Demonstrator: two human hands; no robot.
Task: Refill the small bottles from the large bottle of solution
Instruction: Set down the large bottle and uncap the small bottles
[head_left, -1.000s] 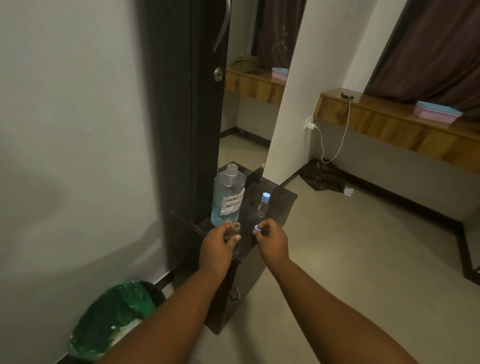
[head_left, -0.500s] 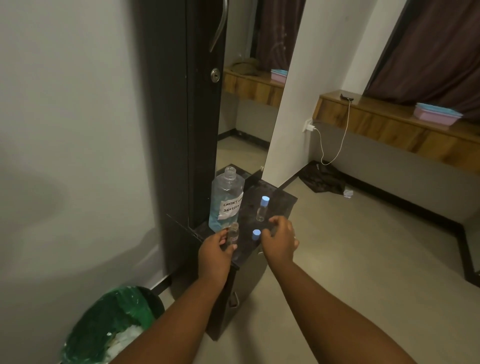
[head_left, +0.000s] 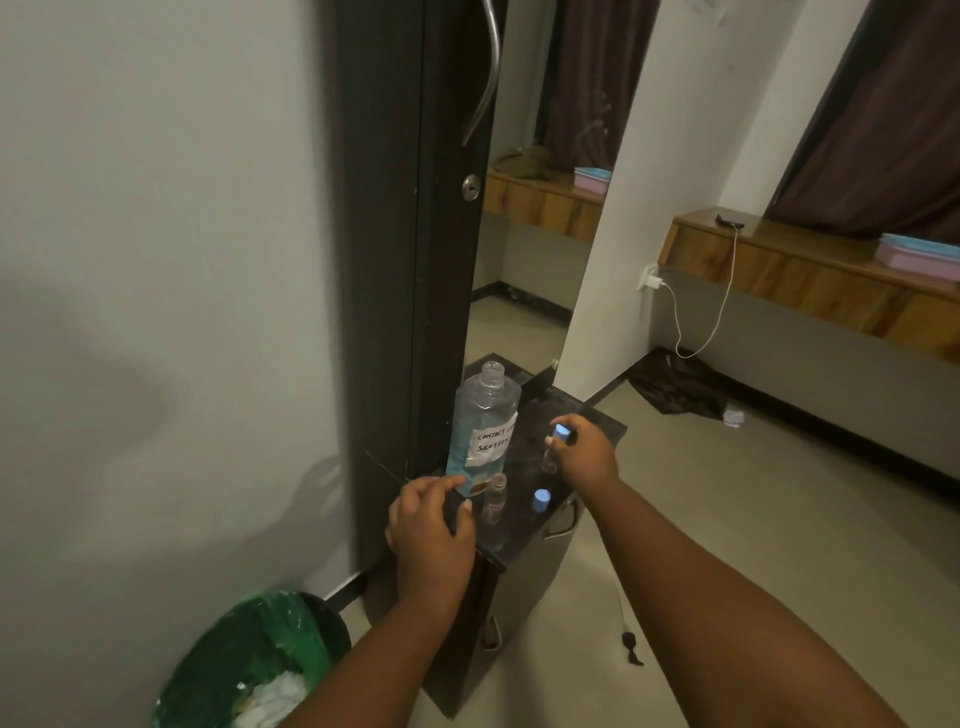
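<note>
Dark cabinet worktop (head_left: 597, 423) sits low at frame centre, against a dark door frame (head_left: 395, 260) that rises toward 12 o'clock. A green-lined waste bin (head_left: 249, 660) stands on the floor at about 7 o'clock from the worktop.

Large bottle (head_left: 483, 431): upright, long axis vertical, open neck pointing up, no cap on it. Blue-tinted liquid inside; handwritten paper label faces the camera. It stands at the worktop's left rear, at 11 o'clock from the small items.

Left hand (head_left: 431, 525): at the near left corner of the worktop, 6 o'clock from the large bottle. Fingers curled loosely, index fingertip touching the bottle's base, thumb near the uncapped small bottle. No grip on anything that I can see.

Right hand (head_left: 584, 449): at 3 o'clock from the large bottle. Fingers close round the capped small bottle (head_left: 551, 452), which is upright, long axis vertical, blue cap pointing up and showing above the fingers.

Uncapped small bottle (head_left: 494, 501): clear, upright on the worktop, mouth up, just beside the large bottle's base at its 5 o'clock.

Loose blue cap (head_left: 541, 500): on the worktop at 3 o'clock from the uncapped bottle, near but apart.
</note>
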